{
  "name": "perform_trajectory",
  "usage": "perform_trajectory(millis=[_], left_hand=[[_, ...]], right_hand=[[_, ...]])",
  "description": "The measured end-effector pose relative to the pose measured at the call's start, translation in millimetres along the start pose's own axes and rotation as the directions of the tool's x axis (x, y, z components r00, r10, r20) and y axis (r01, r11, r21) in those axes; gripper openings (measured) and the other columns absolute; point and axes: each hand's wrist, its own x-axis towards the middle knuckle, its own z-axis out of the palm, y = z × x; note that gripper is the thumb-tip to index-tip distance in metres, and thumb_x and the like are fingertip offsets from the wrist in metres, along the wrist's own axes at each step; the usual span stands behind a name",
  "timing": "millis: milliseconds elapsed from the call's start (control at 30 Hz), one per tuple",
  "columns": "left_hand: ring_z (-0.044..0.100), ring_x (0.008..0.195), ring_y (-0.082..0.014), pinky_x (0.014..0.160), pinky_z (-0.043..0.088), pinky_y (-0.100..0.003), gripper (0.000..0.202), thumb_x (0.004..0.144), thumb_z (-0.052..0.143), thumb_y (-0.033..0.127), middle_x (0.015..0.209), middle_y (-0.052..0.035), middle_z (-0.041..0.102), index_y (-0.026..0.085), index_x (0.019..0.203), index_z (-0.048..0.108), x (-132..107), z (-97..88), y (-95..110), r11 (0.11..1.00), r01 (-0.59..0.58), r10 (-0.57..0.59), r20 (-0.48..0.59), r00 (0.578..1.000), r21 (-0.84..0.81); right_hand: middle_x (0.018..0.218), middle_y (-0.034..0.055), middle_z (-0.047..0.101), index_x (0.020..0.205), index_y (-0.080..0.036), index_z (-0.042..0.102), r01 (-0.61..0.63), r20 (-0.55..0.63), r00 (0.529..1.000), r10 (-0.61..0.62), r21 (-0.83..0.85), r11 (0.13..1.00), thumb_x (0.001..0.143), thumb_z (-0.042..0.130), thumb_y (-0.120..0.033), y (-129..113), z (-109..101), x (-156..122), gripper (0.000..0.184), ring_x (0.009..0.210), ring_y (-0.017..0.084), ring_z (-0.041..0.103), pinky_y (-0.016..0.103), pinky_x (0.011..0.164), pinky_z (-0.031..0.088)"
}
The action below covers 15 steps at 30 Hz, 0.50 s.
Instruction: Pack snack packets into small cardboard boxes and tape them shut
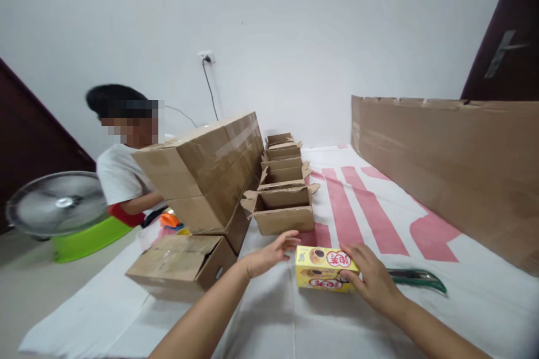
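Observation:
A small yellow snack box (pixel 322 269) with red and white print lies on the white sheet (pixel 379 314) in front of me. My right hand (pixel 370 280) rests on its right end, fingers curled round the box. My left hand (pixel 269 255) hovers just left of the box with its fingers spread and holds nothing. Right behind the hands stands a small open cardboard box (pixel 282 212), the nearest of a row of several open boxes (pixel 284 160) running back toward the wall.
A green utility knife (pixel 416 279) lies right of the box. Large taped cartons (pixel 210 171) are stacked at left, one more (pixel 181 262) lying low in front. A long cardboard wall (pixel 455 174) runs along the right. At far left a person (pixel 122 168) sits beside a fan (pixel 56 203).

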Motion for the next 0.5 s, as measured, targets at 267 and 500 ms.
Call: perform_trajectory(millis=[267, 500], left_hand=[[0.066, 0.101, -0.0276, 0.089, 0.052, -0.043, 0.071, 0.054, 0.087, 0.036, 0.113, -0.0120, 0.067, 0.017, 0.112, 0.052, 15, 2.1, 40, 0.964, -0.145, 0.049, -0.387, 0.921, -0.222], [0.067, 0.097, -0.0277, 0.089, 0.053, -0.041, 0.070, 0.044, 0.091, 0.035, 0.103, -0.0083, 0.071, 0.018, 0.102, 0.054, 28, -52.6, 52, 0.968, -0.188, 0.061, -0.567, 0.822, -0.168]], right_hand=[[0.112, 0.0122, 0.065, 0.124, -0.018, 0.059, 0.098, -0.027, 0.995, -0.099, -0.019, 0.995, 0.091, 0.055, -0.038, 0, -6, 101, 0.039, 0.105, 0.026, 0.059, 0.040, 0.091, 0.051], [0.120, 0.0107, 0.063, 0.121, -0.020, 0.061, 0.154, -0.047, 0.987, -0.156, -0.038, 0.987, 0.086, 0.064, -0.035, -6, 16, 178, 0.038, 0.114, 0.026, 0.056, 0.042, 0.099, 0.046]])
